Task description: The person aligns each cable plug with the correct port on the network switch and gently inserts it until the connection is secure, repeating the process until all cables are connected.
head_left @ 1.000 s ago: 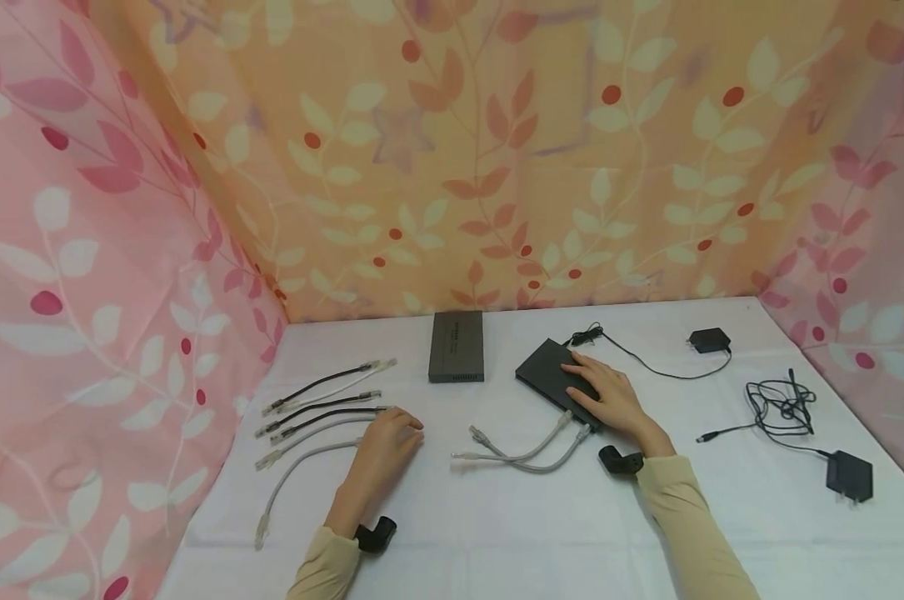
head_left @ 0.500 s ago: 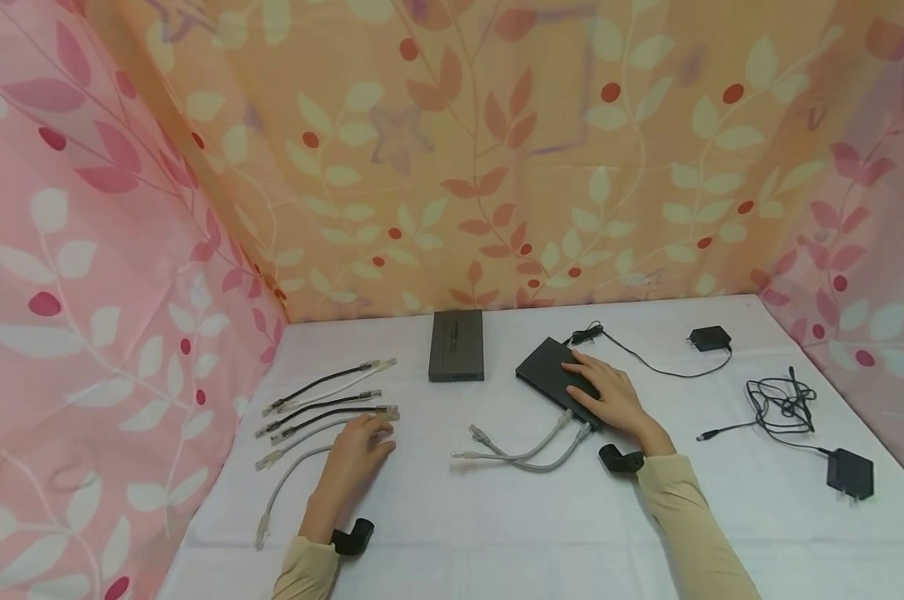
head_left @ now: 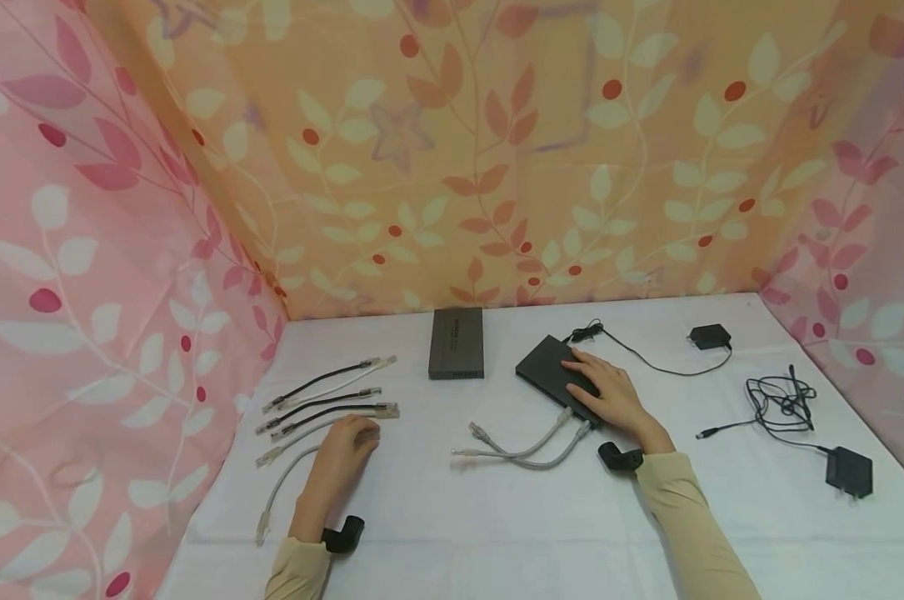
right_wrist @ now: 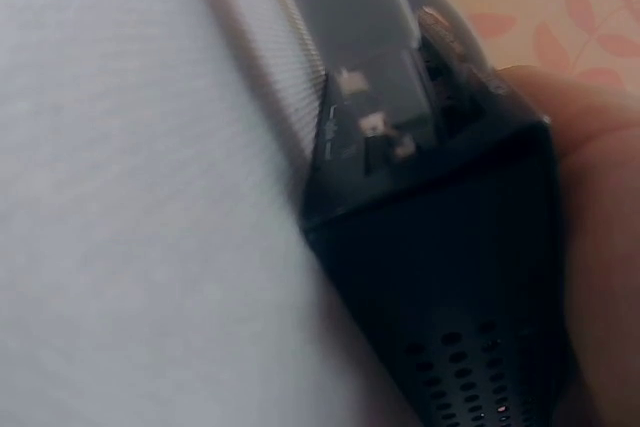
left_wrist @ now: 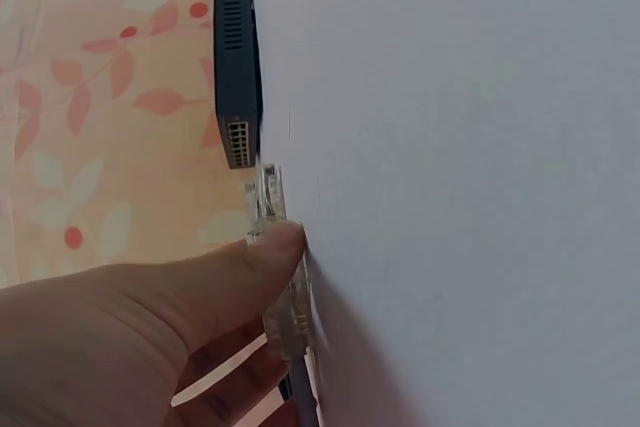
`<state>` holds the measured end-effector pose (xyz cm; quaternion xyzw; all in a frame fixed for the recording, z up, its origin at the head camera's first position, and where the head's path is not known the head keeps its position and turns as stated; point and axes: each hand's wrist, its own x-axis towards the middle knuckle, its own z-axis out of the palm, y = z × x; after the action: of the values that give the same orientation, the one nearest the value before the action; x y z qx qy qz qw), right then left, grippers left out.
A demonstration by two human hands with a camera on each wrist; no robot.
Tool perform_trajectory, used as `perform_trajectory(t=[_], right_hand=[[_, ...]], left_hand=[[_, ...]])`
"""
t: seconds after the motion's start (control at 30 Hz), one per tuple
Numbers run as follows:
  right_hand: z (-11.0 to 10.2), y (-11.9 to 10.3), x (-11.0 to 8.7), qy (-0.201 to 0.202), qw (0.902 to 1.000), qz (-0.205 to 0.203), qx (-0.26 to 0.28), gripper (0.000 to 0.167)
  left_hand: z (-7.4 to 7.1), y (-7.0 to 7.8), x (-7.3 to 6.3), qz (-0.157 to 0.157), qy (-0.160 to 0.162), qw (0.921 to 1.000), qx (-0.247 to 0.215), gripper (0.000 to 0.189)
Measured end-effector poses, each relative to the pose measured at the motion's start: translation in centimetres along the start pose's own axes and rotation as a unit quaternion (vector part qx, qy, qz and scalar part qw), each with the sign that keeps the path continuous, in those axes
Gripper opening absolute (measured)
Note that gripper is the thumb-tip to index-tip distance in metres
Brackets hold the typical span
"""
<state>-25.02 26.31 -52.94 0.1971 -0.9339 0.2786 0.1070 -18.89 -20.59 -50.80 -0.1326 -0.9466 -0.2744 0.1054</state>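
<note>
Two hands show in the head view: the right hand point(head_left: 609, 396) rests with fingers spread on top of a black box point(head_left: 545, 371) on the white-covered counter point(head_left: 466, 533), with two grey cables point(head_left: 541, 467) at its near edge. The left hand point(head_left: 342, 446) sits bent beside a row of short cables point(head_left: 332, 408). In the left wrist view, its thumb point(left_wrist: 255, 267) lies over a clear plug point(left_wrist: 288, 322); whether it pinches, I cannot tell. In the blurred right wrist view, the right hand lies along the box's side.
</note>
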Motion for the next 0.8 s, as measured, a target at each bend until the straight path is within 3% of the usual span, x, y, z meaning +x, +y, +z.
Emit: perform_trajectory(t=[0.2,0.37,0.5,0.8], right_hand=[[-0.1,0.0,0.1,0.0,1.0,-0.001,0.0,0.048],[-0.2,-0.3,-0.1,-0.004,1.0,0.002,0.001,0.049],[-0.2,-0.3,-0.1,-0.003,1.0,0.003,0.002,0.049],[-0.2,-0.2,0.0,-0.005,1.0,0.003,0.002,0.049]], left_hand=[[-0.2,-0.3,0.1,-0.007,0.003,0.9999,-0.011,0.015],[0.0,0.2,0.6,-0.023,0.0,0.9997,0.008,0.015],[0.2,0.9,1.1,-0.017,-0.001,0.9995,0.027,0.014],[1.0,2.5,2.4,0.0,-0.026,0.9995,0.018,0.017]])
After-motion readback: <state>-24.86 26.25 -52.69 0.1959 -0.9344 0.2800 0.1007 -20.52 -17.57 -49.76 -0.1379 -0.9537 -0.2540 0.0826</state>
